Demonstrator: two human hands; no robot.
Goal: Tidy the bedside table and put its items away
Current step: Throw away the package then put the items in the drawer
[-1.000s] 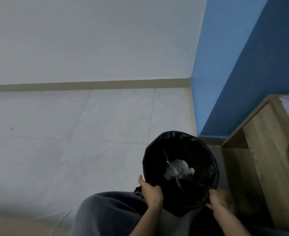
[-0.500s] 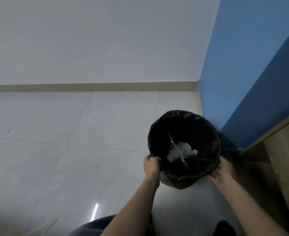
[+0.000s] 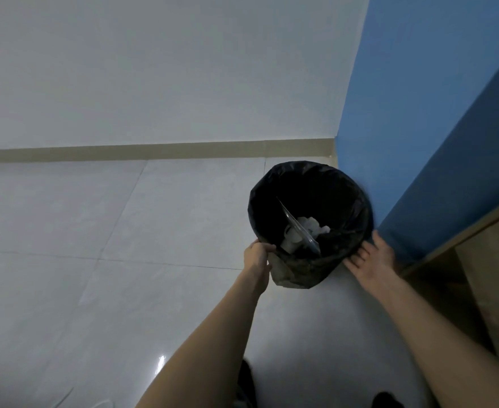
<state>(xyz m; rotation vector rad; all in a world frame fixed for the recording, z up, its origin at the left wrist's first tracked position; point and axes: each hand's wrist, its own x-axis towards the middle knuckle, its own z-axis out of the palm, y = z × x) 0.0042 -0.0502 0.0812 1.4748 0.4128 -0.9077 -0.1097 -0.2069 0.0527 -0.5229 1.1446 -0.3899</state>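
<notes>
A small bin lined with a black bag point(image 3: 342, 201) stands on the pale tiled floor near the corner by the blue wall. Crumpled white tissues point(image 3: 310, 226) and a thin clear plastic sheet point(image 3: 298, 228) lie inside it. My left hand point(image 3: 257, 256) grips the bin's near-left rim, fingers curled over the edge. My right hand point(image 3: 370, 259) rests against the bin's right side low down, with its fingers fairly straight on the bag.
A wooden bedside table point(image 3: 489, 278) stands at the right, against the blue wall point(image 3: 419, 128). The white wall point(image 3: 154, 69) with a beige skirting point(image 3: 154, 150) runs behind. A thin white cable point(image 3: 65, 400) lies on the floor point(image 3: 65, 260) at the bottom left.
The bin has moved away from my lap toward the corner by the blue wall, with both arms stretched out. The view has shifted left, so less of the bedside table shows.
</notes>
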